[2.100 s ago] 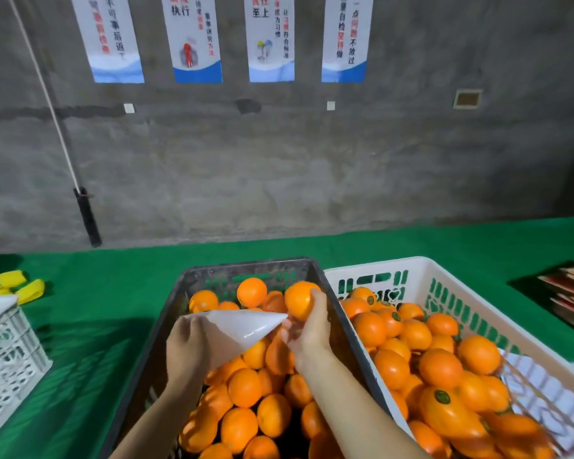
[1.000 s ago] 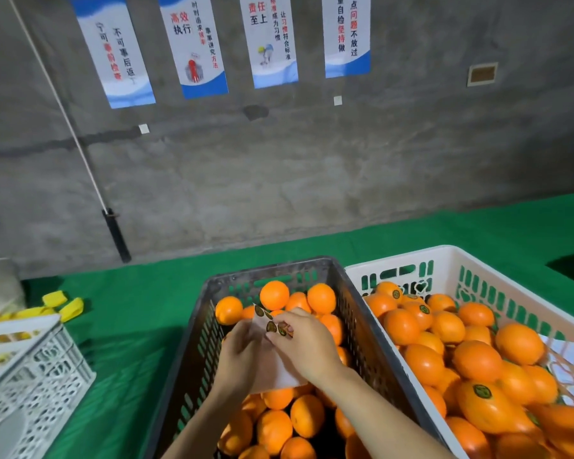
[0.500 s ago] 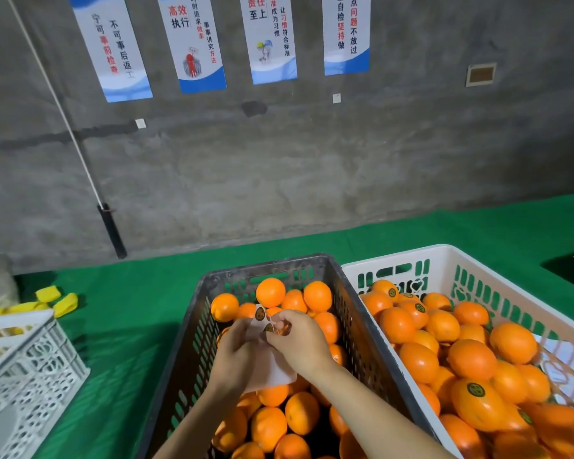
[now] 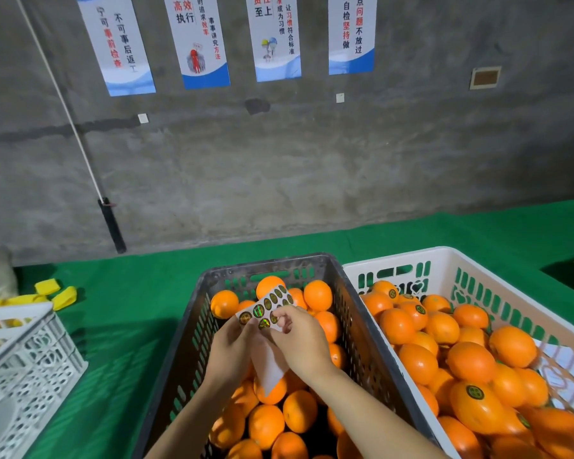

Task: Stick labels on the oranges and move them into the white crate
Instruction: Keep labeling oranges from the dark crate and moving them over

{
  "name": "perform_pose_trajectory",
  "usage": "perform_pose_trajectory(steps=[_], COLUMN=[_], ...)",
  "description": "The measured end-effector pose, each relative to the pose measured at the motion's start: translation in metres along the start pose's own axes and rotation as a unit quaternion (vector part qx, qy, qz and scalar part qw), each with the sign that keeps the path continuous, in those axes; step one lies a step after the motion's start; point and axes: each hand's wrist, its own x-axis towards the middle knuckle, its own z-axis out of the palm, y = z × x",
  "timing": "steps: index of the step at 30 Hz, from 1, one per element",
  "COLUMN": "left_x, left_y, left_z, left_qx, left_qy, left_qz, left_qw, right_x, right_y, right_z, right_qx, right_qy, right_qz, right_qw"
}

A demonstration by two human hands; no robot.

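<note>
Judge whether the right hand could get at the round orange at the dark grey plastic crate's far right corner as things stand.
Probably yes. The round orange lies uncovered atop the pile in the open-topped dark grey plastic crate, just beyond the right hand. That hand pinches at the white label sheet.

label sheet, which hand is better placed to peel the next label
Right: the right hand pinches at a label on the label sheet, while the left hand grips the sheet to steady it.

A rough grey concrete wall (image 4: 345, 167) carries four white-and-blue posters (image 4: 203, 41) and a small brown plate (image 4: 485, 77), a white cord (image 4: 63, 104) slants down to a black handle (image 4: 112, 225), and green cloth covers the tabletop (image 4: 123, 293).
</note>
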Motion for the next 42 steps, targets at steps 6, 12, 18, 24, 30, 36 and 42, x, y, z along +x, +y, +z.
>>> perform_pose_trajectory(steps=[6,12,18,24,30,36,42], left_x=[0.0,0.0,-0.002,0.001,0.006,0.013,0.012], left_y=[0.0,0.001,0.001,-0.002,-0.009,-0.003,-0.003], left_z=[-0.001,-0.001,0.001,-0.003,-0.003,-0.013,-0.012], left_qx=[0.014,0.04,0.052,0.06,0.063,0.027,0.034], left_qy=[0.0,-0.02,-0.016,0.001,0.02,0.179,0.161], left_qz=[-0.001,0.014,0.011,-0.004,-0.027,-0.066,-0.08], left_qw=[1.0,0.999,0.998,0.998,0.997,0.981,0.983], right_x=[-0.002,-0.003,-0.004,-0.01,-0.009,-0.008,-0.004], right_y=[0.0,0.0,0.001,0.005,0.006,0.0,0.012], right_z=[0.002,0.003,0.005,0.006,0.006,0.007,0.005], right_qx=[-0.008,-0.008,-0.056,-0.178,-0.152,-0.059,-0.021], right_qy=[-0.019,-0.009,0.034,0.054,0.047,0.046,-0.249], right_qz=[-0.02,-0.038,-0.05,-0.173,-0.179,-0.138,0.1], right_qw=[1.0,0.999,0.997,0.967,0.971,0.988,0.963])
